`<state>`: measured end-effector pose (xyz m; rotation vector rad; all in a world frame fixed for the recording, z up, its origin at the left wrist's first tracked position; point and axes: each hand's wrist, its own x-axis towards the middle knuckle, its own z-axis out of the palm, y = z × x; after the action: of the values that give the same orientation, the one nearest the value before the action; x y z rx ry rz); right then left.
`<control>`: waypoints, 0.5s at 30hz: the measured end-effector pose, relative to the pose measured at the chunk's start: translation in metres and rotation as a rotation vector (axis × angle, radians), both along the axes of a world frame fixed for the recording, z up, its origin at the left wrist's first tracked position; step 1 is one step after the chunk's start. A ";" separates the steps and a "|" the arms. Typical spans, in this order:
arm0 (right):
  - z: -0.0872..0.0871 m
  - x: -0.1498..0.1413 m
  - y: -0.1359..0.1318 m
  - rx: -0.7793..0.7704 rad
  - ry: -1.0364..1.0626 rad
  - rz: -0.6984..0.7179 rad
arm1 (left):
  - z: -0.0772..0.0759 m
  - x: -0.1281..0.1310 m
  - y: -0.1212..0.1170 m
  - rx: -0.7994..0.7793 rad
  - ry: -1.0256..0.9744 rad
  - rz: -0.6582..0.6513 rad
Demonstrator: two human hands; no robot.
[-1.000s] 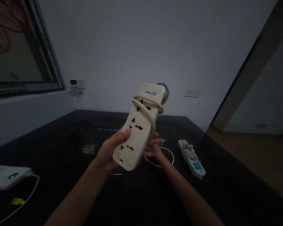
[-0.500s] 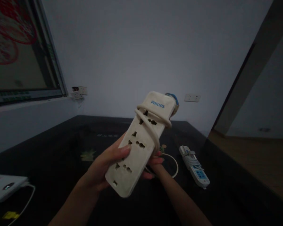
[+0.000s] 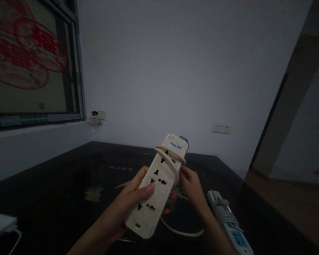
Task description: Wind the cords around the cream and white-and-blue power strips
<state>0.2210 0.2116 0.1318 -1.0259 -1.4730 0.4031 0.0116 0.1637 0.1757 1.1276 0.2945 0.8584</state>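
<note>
A white power strip [image 3: 159, 193] marked PHILIPS is held up at a tilt over the dark table, sockets facing me. My left hand [image 3: 134, 200] is closed around its lower left side, thumb on the face, other fingers behind. Two turns of its off-white cord [image 3: 172, 166] wrap the upper half, and a loose loop hangs below at the right. My right hand [image 3: 192, 184] is closed on the cord at the strip's right edge; its fingertips are partly hidden. Blue wire or ties [image 3: 184, 139] show at the top end.
A second power strip [image 3: 239, 239], wound with grey cord, lies on the table [image 3: 69, 184] at the right. At lower left a white device [image 3: 2, 223] has a cable attached. Wall sockets [image 3: 221, 128] are behind, with a window at left.
The power strip has moved lower in view. My right hand has come from beneath the strip to its right edge by the cord. The view has tilted up.
</note>
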 end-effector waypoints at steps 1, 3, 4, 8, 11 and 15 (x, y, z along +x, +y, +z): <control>0.010 0.000 -0.011 0.049 0.020 -0.072 | -0.001 0.002 0.001 0.005 0.019 0.034; 0.025 -0.004 -0.035 0.166 0.011 -0.127 | -0.003 0.007 0.002 0.016 0.061 0.102; 0.030 -0.008 -0.045 0.204 -0.020 -0.102 | -0.005 0.009 0.003 0.017 0.085 0.134; 0.032 -0.024 -0.064 0.142 -0.128 -0.083 | -0.011 0.014 0.004 0.022 0.159 0.228; 0.034 -0.025 -0.062 0.104 -0.059 0.006 | -0.013 0.015 0.005 0.064 0.181 0.236; 0.039 -0.014 -0.060 0.053 0.101 0.076 | -0.012 0.015 0.005 0.123 0.196 0.200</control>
<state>0.2066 0.1520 0.1710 -0.8969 -1.4282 0.4615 0.0270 0.1687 0.1641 1.3158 0.5295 0.9531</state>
